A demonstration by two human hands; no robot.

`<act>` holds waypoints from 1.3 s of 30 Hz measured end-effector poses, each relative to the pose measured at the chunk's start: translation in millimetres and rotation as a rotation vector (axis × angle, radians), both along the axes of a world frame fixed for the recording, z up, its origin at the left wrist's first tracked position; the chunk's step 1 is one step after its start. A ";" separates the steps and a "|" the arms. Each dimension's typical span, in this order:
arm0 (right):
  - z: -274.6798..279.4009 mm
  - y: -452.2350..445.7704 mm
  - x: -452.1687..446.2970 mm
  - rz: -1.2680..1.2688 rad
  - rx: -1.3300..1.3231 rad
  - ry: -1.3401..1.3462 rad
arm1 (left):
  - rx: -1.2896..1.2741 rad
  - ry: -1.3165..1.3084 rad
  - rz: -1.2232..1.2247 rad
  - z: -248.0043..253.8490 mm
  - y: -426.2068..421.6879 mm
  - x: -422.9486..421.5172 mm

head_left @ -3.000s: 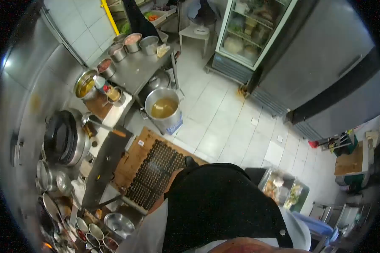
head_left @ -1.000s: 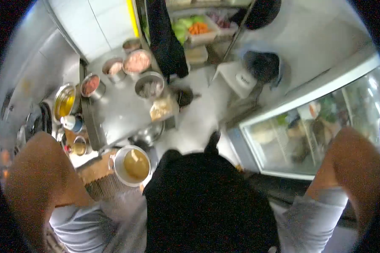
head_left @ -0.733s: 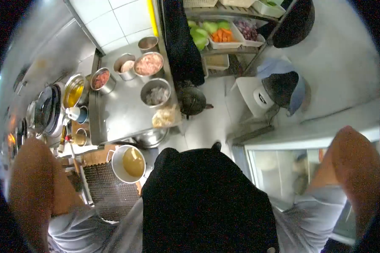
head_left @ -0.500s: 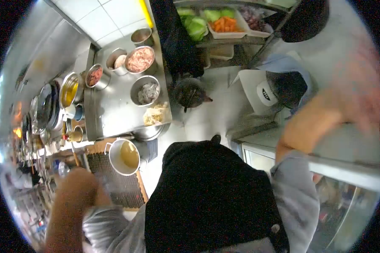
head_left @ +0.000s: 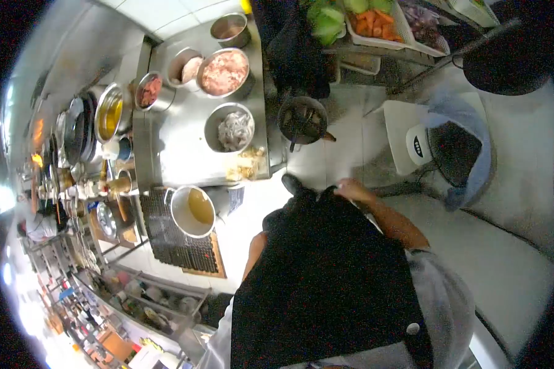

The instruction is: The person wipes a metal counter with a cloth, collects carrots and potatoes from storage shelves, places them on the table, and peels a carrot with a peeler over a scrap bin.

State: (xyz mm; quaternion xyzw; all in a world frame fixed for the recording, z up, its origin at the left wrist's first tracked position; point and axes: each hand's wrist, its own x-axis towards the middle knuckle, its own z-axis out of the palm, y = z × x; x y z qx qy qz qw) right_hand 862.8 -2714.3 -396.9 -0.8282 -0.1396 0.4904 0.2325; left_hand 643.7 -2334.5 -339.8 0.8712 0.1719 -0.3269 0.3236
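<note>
Kitchen edges
Noted carrots (head_left: 375, 26) in white basket (head_left: 393, 42), 1 o'clock; blue cloth (head_left: 482, 163) over white chair (head_left: 403, 123), between 2 and 3; pink meat (head_left: 226, 69) in bowl (head_left: 248, 67), 11.

dim w/ hard glare on steel tbl (head_left: 175, 144), grainy darks, fisheye edges, blk corners

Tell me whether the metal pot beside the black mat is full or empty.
Neither: the pot holds yellowish-brown liquid, with bare inner wall showing above it. Its depth, I cannot tell.

the right hand (head_left: 351, 189) has dropped to the apron (head_left: 332, 277).
</note>
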 end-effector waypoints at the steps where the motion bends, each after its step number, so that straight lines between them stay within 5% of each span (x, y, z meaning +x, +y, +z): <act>1: -28.8 -6.6 33.0 -0.080 -0.023 -0.053 | -0.037 0.026 -0.072 -8.2 -1.7 17.8; 3: -91.2 -22.2 98.9 -0.248 -0.059 -0.159 | -0.180 -0.175 0.041 -3.8 -7.5 66.4; 5: -1.9 -0.7 176.8 -0.567 0.100 -0.059 | -0.254 -0.316 0.130 49.7 -32.7 133.3; 6: -151.7 -14.9 214.8 -0.720 0.369 -0.257 | -0.325 -0.377 0.166 49.5 -38.5 147.9; 8: -40.4 13.2 267.5 -1.034 0.463 -0.296 | -0.463 -0.323 0.303 53.6 -56.3 169.6; 10: -33.8 60.3 325.0 -1.108 0.637 -0.172 | -0.530 -0.298 0.260 38.4 -68.0 173.6; 11: -78.8 80.9 365.4 -0.945 0.794 0.144 | -0.490 -0.292 0.179 39.1 -78.1 178.8; 13: -127.0 156.7 415.4 -0.786 0.586 -0.098 | -0.443 -0.213 0.143 31.8 -100.7 190.2; 15: -105.1 218.9 389.4 -0.470 0.526 -0.192 | -0.502 -0.102 0.227 22.2 -113.8 208.0; 16: -14.9 215.1 359.4 -0.174 0.517 -0.012 | -0.530 -0.047 0.274 18.2 -118.6 215.1; 18: -30.0 224.7 295.1 -0.199 1.120 -0.183 | -0.547 -0.017 0.344 -13.3 -125.1 222.0; 20: -57.4 183.8 259.9 -0.603 1.343 -0.059 | -0.539 0.176 0.467 -38.3 -131.2 220.0; 22: -59.8 116.7 234.7 -0.610 0.758 -0.049 | -0.594 0.382 0.539 -63.8 -137.7 205.1; 24: -63.8 48.5 192.0 -0.130 0.420 0.115 | -0.631 0.499 0.552 -82.6 -145.0 179.3; 27: -106.7 -22.8 62.2 0.667 0.212 0.219 | -0.634 0.546 0.537 -98.9 -152.7 155.2; 29: -145.2 -44.0 -15.6 0.880 0.163 0.256 | -0.592 0.527 0.502 -103.9 -150.9 147.2; 32: -152.0 -35.2 -5.5 0.577 0.284 0.418 | -0.472 0.442 0.390 -101.3 -133.0 129.9; 34: -148.3 -31.6 -0.2 0.378 0.625 0.401 | -0.340 0.366 0.258 -104.4 -122.1 120.8; 36: -172.9 -46.5 -3.6 0.244 1.173 0.085 | -0.185 0.279 0.100 -117.9 -110.4 115.9; 39: -283.6 -34.4 111.8 0.349 0.743 0.307 | 0.034 0.150 -0.097 -156.1 -96.6 113.5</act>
